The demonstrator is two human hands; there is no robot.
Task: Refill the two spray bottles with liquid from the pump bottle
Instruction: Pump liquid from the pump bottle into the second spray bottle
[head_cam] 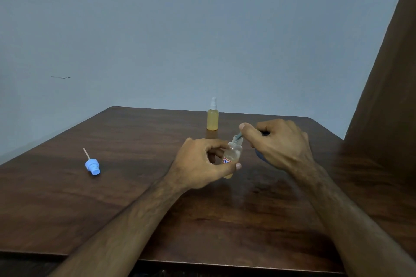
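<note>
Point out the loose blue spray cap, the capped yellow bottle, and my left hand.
Loose blue plastic spray cap (92,166), head view, cap body.
Capped yellow spray bottle (212,121), head view, bottle body.
Left hand (198,164), head view, back.

The table (112,198) is dark reddish-brown wood with streaky grain. On its left lies a light blue spray cap (92,166) with a pale pinkish tube. At the far edge a bottle (212,119) holds yellow-orange liquid under a white sprayer. The near clear bottle (233,155) shows pale yellow liquid and a red-and-white label. The wall (180,29) is grey-blue.
</note>
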